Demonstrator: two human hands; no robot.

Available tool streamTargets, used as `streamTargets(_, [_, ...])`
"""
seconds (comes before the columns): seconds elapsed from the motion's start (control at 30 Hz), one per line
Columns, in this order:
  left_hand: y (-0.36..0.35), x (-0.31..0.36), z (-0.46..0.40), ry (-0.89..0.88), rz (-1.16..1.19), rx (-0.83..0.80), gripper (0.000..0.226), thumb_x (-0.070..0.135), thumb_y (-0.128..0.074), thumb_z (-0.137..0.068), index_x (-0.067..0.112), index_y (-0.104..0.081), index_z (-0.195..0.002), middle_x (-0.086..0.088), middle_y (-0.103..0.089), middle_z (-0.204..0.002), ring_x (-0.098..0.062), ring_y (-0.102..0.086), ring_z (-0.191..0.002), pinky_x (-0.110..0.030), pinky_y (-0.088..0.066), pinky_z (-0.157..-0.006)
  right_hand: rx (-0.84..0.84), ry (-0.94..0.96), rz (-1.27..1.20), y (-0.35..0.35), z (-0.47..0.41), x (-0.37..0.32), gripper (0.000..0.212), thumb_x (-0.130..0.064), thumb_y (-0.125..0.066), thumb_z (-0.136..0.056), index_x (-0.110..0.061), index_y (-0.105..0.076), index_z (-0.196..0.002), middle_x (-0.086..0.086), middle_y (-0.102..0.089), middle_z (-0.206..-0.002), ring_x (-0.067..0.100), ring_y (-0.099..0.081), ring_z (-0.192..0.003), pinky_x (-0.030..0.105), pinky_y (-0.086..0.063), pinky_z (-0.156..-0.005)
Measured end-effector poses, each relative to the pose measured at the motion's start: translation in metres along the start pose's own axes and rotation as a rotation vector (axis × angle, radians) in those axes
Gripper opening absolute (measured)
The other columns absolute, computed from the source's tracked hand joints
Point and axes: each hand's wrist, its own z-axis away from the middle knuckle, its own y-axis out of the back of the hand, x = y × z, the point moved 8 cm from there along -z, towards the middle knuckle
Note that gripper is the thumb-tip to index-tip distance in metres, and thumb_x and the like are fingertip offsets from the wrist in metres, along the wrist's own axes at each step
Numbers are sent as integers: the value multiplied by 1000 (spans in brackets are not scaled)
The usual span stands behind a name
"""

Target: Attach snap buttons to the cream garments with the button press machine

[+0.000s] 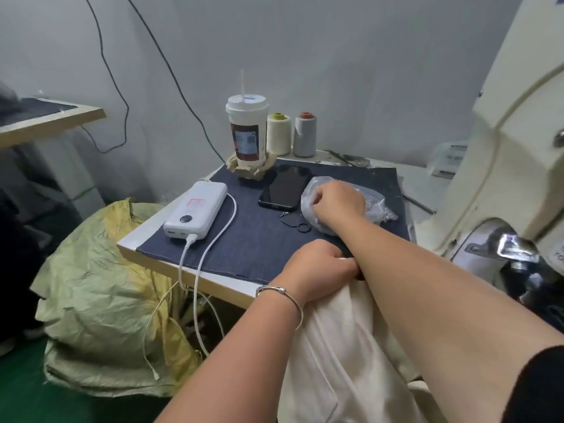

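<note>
Right hand (337,203): fingers curled inside clear plastic bag of small metal snaps (370,203). Left hand (317,270): fingers gripping cream fabric garment (332,346) edge.

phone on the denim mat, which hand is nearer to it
Right. The right hand reaches into the clear plastic bag just beside the phone. The left hand grips the cream garment at the table's near edge.

Cream garment (332,355), navy cloth (259,239), white power bank (197,210), yellow-green sack (100,294).
</note>
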Motion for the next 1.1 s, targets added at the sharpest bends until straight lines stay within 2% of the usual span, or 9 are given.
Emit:
streamTargets(0.07, [1,1,0,-9,-2,5,38,35,-68,-83,0,-62,-70,-4,-51,-63,-20,-43,-65,-31,-37,-61,-38,52,-38,-4,-3,-3,22,-11,-54,-90,-15,-75,-95,-4,-59,-69,20,-62,-75,14,-35,-46])
streamTargets(0.13, [2,2,1,-12,-22,4,35,35,-68,-82,3,-64,-68,-1,-54,-60,-19,-46,-64,-30,-38,-60,52,33,-60,-3,0,1,23,-11,-55,-88,-22,-75,-92,-2,-69,-88,21,-63,-85,23,-40,-61])
streamTargets(0.2, [3,4,3,-20,-39,5,30,36,-68,-78,13,-62,-58,3,-52,-54,-18,-48,-62,-28,-36,-55,110,20,-74,-3,1,3,23,-12,-54,-88,-23,-74,-91,-2,-69,-96,22,-62,-89,28,-39,-67])
streamTargets(0.37, [4,7,6,-28,-36,13,26,38,-63,-70,21,-62,-51,11,-51,-45,-14,-49,-58,-27,-35,-53,86,-4,-73,-11,-3,8,23,-12,-54,-85,-25,-73,-91,-1,-68,-93,21,-54,-80,27,-34,-62])
streamTargets(0.63, [4,5,4,-25,-42,11,26,36,-66,-72,27,-63,-48,14,-53,-46,-11,-52,-60,-26,-36,-54,123,-10,-71,-12,0,7,21,-15,-51,-86,-20,-71,-92,4,-65,-91,26,-56,-84,30,-35,-64])
streamTargets(0.77, [4,8,7,-11,1,13,26,44,-57,-58,22,-71,-61,9,-61,-58,-14,-57,-67,-26,-40,-57,158,-26,-70,-11,3,10,19,-12,-54,-87,-14,-72,-95,8,-66,-97,27,-57,-86,30,-36,-66])
streamTargets(0.87, [3,7,7,-9,5,-3,22,41,-61,-64,21,-70,-62,6,-60,-61,-16,-55,-67,-27,-40,-59,192,-49,-92,-10,5,14,18,-10,-54,-88,-10,-72,-91,10,-66,-98,26,-52,-79,30,-36,-64])
streamTargets(0.97, [3,7,7,-6,6,1,30,41,-62,-62,14,-74,-70,5,-61,-62,-15,-54,-66,-26,-41,-58,268,-24,-181,-3,10,14,21,-9,-52,-90,-10,-73,-86,7,-63,-105,27,-57,-89,31,-40,-65])
streamTargets(1.1, [5,9,11,2,32,12,44,41,-63,-59,2,-71,-77,-1,-56,-62,-16,-49,-63,-29,-40,-61,443,-39,-400,28,28,19,16,-12,-53,-94,-14,-63,-81,4,-66,-96,26,-59,-93,42,-48,-82])
